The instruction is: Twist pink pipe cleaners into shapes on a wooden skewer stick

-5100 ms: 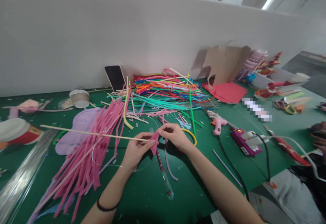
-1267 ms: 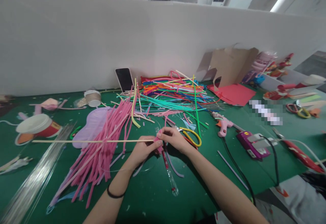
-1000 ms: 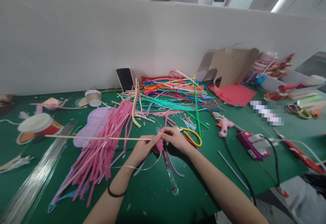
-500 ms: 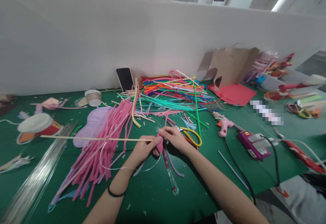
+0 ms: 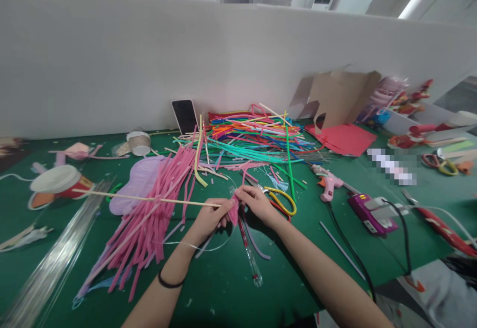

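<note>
In front of me, my left hand is closed on a small folded pink fuzzy piece that looks like pipe cleaner. My right hand pinches the same piece at its upper end, fingertips close to the left thumb. A long cream stick-like strip runs leftward from my left hand, over a heap of pink pipe cleaners. Thin clear line loops below the hands. Just right of my right hand lie scissors with yellow handles. Beneath the hands is a slim tool with a clear handle.
Colourful pipe cleaners are piled at the back beside a leaning phone. A pink glue gun and a purple power block with cables sit at right. Paper cups and clear rods are on the left.
The cream strip's free end has swung slightly, up and to the right. Part of the clear loop on the left no longer shows. Both hands keep their hold, almost still.
</note>
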### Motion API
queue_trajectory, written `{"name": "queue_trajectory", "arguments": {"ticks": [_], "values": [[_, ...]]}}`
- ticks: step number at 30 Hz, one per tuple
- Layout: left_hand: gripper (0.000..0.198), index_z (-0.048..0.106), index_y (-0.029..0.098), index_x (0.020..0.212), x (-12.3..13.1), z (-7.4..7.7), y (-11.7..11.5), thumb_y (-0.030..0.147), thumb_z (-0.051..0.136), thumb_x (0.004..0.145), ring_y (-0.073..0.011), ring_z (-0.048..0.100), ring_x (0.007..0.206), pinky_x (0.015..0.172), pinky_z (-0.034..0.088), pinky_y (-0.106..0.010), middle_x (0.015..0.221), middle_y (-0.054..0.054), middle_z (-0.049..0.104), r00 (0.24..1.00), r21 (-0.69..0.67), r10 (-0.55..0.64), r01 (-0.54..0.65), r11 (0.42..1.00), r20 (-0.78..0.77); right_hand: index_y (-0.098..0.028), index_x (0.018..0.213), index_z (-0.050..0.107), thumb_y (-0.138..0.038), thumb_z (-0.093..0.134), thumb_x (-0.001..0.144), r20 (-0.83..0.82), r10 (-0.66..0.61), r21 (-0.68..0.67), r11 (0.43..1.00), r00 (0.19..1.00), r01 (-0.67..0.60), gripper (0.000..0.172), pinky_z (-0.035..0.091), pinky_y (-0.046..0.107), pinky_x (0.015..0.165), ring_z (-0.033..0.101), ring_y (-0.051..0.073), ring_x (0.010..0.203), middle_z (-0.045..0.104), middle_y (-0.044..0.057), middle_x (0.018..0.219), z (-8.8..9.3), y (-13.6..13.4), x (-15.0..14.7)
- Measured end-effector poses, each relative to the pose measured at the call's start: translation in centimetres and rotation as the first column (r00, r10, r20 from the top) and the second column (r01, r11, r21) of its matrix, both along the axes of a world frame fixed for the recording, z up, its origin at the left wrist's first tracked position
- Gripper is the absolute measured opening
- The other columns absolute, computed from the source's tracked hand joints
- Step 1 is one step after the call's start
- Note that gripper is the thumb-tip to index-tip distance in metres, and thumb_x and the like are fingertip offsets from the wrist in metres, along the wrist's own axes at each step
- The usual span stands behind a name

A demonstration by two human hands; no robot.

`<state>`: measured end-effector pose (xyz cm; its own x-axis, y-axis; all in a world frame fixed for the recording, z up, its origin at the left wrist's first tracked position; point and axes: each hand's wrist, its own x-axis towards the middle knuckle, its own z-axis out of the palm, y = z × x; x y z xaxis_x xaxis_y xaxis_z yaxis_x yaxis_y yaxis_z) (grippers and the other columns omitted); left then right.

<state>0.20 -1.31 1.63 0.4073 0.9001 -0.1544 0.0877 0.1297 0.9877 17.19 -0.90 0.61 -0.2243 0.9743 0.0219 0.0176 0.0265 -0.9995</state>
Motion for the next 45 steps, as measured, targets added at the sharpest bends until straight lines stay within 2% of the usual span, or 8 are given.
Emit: {"name": "queue_trajectory", "arguments": {"ticks": [8,13,21,27,30,34,39,45], "values": [[0.046,0.054,0.015,0.051,0.0,-0.4,0.0,0.049,0.059,0.082,-0.0058,0.038,0.037,0.039,0.026,-0.019,0.043,0.004,0.047,0.996,0.057,-0.035,0.040,0.998,-0.087,-0.020,0.077,0.054,-0.050,0.057,0.086,-0.027,0.018,0.047,0.999,0.999,-0.017,0.032,0.035,0.023,0.060,0.045,0.011,0.063,0.049,-0.003,0.069,0.1,-0.1,0.2],[0.045,0.055,0.015,0.057,0.2,-0.8,0.0,0.051,0.058,0.084,-0.0059,0.041,0.037,0.039,0.030,-0.017,0.044,0.004,0.049,0.998,0.043,0.009,-0.007,0.999,-0.056,-0.021,0.078,0.051,-0.050,0.052,0.089,0.010,-0.075,0.093,0.993,0.997,0.074,0.031,0.035,0.023,0.058,0.043,0.011,0.062,0.046,-0.004,0.069,-0.3,0.1,0.1],[0.035,0.061,0.014,0.077,0.7,-0.6,0.3,0.048,0.066,0.078,-0.0071,0.049,0.041,0.037,0.038,-0.018,0.062,0.002,0.059,0.942,0.022,0.300,-0.307,0.952,0.148,-0.022,0.076,0.045,-0.055,0.047,0.090,-0.004,-0.226,0.054,0.973,0.974,0.226,0.035,0.038,0.023,0.052,0.042,0.011,0.053,0.044,-0.006,0.060,-1.1,0.5,0.0],[0.031,0.063,0.014,0.081,-0.3,-1.0,1.3,0.044,0.068,0.077,-0.0071,0.050,0.043,0.036,0.035,-0.017,0.066,-0.001,0.063,0.874,0.079,0.448,-0.468,0.880,0.190,-0.021,0.083,0.053,-0.051,0.040,0.093,0.068,-0.147,-0.005,0.989,0.987,0.148,0.034,0.042,0.025,0.046,0.051,0.013,0.049,0.056,-0.003,0.064,-0.3,0.0,-0.2],[0.032,0.061,0.014,0.077,-0.8,-1.2,1.7,0.045,0.069,0.076,-0.0062,0.049,0.042,0.035,0.033,-0.016,0.064,0.001,0.060,0.822,0.086,0.522,-0.551,0.830,0.226,-0.021,0.088,0.060,-0.041,0.040,0.096,0.318,-0.322,0.289,0.929,0.891,0.232,0.029,0.047,0.030,0.064,0.059,0.018,0.069,0.063,0.003,0.076,0.1,-0.2,0.3],[0.033,0.059,0.015,0.076,-0.9,-1.1,1.7,0.046,0.069,0.076,-0.0053,0.048,0.041,0.035,0.032,-0.015,0.064,0.002,0.058,0.800,0.084,0.547,-0.580,0.810,0.245,-0.020,0.091,0.064,-0.031,0.048,0.092,0.550,-0.557,0.598,0.783,0.622,0.173,0.020,0.042,0.040,0.087,0.054,0.025,0.095,0.065,0.008,0.096,0.3,-0.1,1.3],[0.033,0.058,0.015,0.076,-0.8,-0.9,1.5,0.047,0.069,0.076,-0.0057,0.048,0.043,0.036,0.033,-0.016,0.063,0.003,0.057,0.805,0.091,0.544,-0.576,0.813,0.237,-0.020,0.074,0.066,-0.046,0.062,0.083,0.655,-0.652,0.648,0.745,0.383,0.159,0.028,0.034,0.049,0.093,0.043,0.033,0.111,0.058,0.010,0.114,-0.1,-0.3,1.5],[0.032,0.057,0.016,0.073,-0.9,-1.0,1.5,0.046,0.067,0.079,-0.0065,0.048,0.044,0.037,0.034,-0.016,0.061,0.003,0.056,0.839,0.116,0.505,-0.532,0.839,0.201,-0.020,0.076,0.065,-0.032,0.063,0.081,0.698,-0.594,0.594,0.792,0.400,0.141,0.013,0.033,0.047,0.088,0.042,0.032,0.111,0.059,0.009,0.114,-0.6,-0.3,1.1]]}}
